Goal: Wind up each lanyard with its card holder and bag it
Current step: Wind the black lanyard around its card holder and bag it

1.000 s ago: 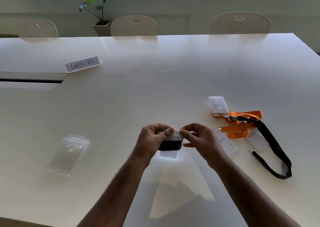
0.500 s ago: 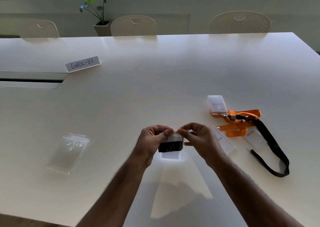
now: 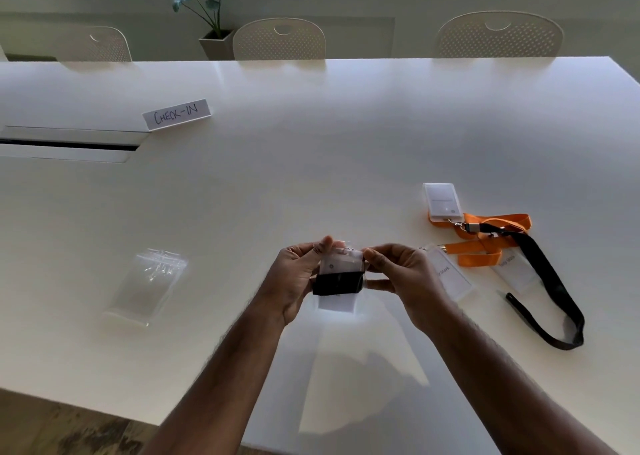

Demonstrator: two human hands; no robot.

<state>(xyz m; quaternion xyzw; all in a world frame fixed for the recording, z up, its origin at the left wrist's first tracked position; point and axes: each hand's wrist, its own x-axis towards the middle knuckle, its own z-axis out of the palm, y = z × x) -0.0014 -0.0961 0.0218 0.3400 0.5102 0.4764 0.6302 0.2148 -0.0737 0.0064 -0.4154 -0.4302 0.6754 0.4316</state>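
Hands meet above the near middle of the table (image 3: 311,149): the left hand (image 3: 294,281) and right hand (image 3: 405,278) each pinch a side of a clear card holder (image 3: 341,267), its fingers curled round the edges. A black lanyard (image 3: 337,283) is wound across its lower half, long axis upright. The empty zip bag (image 3: 145,286) lies flat well off to the left, nearer the left hand, so bagging likely goes that way. Unwound lanyards (image 3: 491,243) wait on the right.
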